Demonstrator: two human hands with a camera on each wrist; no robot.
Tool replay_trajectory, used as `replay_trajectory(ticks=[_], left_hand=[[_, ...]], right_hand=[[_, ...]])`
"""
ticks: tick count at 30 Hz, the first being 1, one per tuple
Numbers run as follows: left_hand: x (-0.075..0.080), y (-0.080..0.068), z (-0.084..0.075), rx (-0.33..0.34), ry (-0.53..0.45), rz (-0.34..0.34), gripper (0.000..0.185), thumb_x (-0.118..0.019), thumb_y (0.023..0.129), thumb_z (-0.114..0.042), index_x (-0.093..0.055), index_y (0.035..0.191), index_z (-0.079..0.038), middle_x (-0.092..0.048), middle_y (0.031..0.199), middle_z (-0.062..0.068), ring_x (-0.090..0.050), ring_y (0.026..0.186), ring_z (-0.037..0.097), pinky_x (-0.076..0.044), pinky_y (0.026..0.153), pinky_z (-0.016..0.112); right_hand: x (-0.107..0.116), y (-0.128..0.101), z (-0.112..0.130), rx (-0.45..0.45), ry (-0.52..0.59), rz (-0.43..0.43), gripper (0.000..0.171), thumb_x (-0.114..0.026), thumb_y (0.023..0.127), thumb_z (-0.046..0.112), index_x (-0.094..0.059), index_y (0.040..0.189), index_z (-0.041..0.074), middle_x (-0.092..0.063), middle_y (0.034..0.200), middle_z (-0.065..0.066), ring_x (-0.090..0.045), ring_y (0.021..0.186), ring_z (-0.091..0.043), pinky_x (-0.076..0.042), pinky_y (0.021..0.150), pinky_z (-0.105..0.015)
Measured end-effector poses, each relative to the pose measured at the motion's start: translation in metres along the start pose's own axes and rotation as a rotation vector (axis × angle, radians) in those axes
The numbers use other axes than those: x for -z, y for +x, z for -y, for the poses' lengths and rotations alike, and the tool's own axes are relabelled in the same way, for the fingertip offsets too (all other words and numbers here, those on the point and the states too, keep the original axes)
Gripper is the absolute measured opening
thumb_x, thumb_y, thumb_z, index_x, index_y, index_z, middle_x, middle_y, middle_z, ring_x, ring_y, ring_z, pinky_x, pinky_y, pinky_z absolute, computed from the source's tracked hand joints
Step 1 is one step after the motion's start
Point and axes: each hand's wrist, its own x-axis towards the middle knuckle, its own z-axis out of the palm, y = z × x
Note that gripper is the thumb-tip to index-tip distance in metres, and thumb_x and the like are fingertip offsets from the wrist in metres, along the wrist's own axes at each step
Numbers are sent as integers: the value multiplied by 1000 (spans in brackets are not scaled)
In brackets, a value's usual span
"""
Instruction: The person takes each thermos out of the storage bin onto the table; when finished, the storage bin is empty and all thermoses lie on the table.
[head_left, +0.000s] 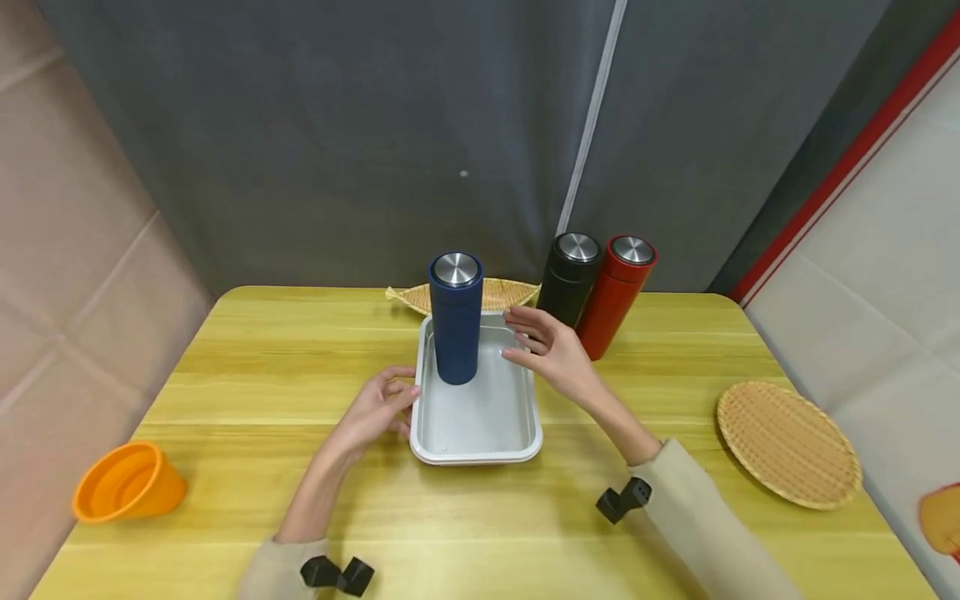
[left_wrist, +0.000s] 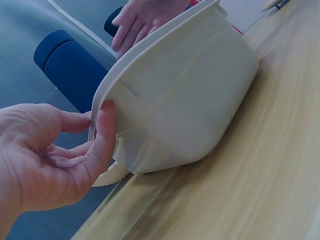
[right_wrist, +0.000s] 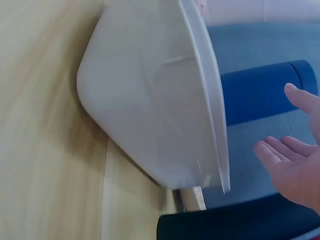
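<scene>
Blue flask (head_left: 456, 321), a matte cylinder with a brushed-metal cap, upright in the far half of a shallow white tray (head_left: 476, 421) with rounded corners, near the middle of a glossy yellow wood-grain table (head_left: 247, 358).

Left hand (head_left: 377, 408) at the tray's left rim, fingers loosely bent, thumb tip touching the rim edge in the left wrist view, gripping nothing. Right hand (head_left: 547, 346) released, fingers spread and nearly straight, hovering just right of the flask over the tray's right rim, not touching the flask. Beige sleeves on both forearms, a small black camera mount at each wrist.

Behind the tray, a leaf-shaped woven tray (head_left: 495, 294) partly hidden by the flask. To its right, a black flask (head_left: 567, 279) and a red flask (head_left: 615, 296), standing side by side and touching, both with the same metal caps. Round flat wicker plate (head_left: 787, 444) near the right edge. Orange cup (head_left: 129, 483), smooth and ribbed, lying on its side at the near left corner, mouth towards the left. Grey fabric backdrop behind the table.
</scene>
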Motion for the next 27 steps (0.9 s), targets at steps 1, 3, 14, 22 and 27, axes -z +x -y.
replay_trajectory(ticks=[1,3,14,22,27], left_hand=[[0,0,0,2,-2,1,46,-54,99,-7,-35,137,7,-56,110,28,-57,69,22,-51,48,24],[-1,1,0,5,-4,1,45,-54,99,-7,-35,137,7,-56,111,29,-56,69,22,-51,48,25],[-1,2,1,5,-2,1,45,-54,98,-6,-35,138,7,-56,112,30,-57,70,20,-51,48,24],[-2,3,0,10,0,-2,45,-53,99,-6,-34,138,7,-57,109,28,-57,69,19,-51,48,25],[-2,4,0,9,0,1,45,-53,99,-6,-35,138,7,-58,107,25,-57,68,20,-52,48,25]], right_hand=[[-2,3,0,-4,-6,10,60,-72,83,-4,-45,136,-8,-52,134,-23,-50,124,-34,-43,102,-35],[-7,10,-1,-9,-15,30,62,-73,83,-3,-44,137,-9,-52,135,-23,-50,124,-34,-43,102,-35],[-27,39,2,-53,-109,57,68,-77,81,3,-43,139,-5,-51,137,-20,-52,124,-28,-43,103,-33],[-33,55,1,-110,-211,109,73,-81,79,11,-41,140,-2,-52,135,-18,-53,122,-29,-45,102,-36],[-35,61,1,-102,-237,119,73,-82,77,11,-43,138,-2,-55,132,-17,-56,118,-28,-46,100,-36]])
